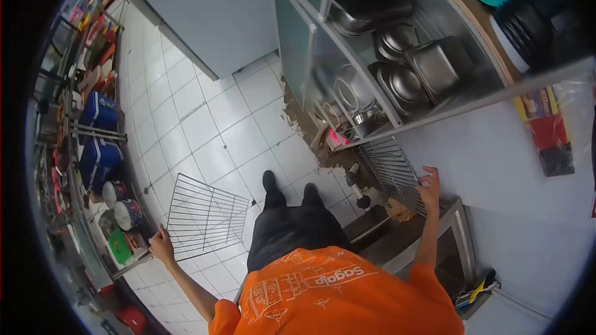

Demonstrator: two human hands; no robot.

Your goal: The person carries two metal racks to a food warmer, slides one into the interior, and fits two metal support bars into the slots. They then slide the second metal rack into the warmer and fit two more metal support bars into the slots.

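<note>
My left hand [162,246] is closed on the edge of a wire rack [206,217], which hangs out over the tiled floor at the left. On the right, my right hand [429,187] is at the upper edge of a second wire rack [390,164], beside the wall and below the cabinet. Its fingers are bent around that edge. Between the two racks are my dark shoes and trousers.
A metal cabinet [397,125] with steel pans [439,68] stands at the upper right. Shelves with blue boxes [99,161] and tins [128,214] line the left. A steel-framed unit [462,236] stands at the lower right.
</note>
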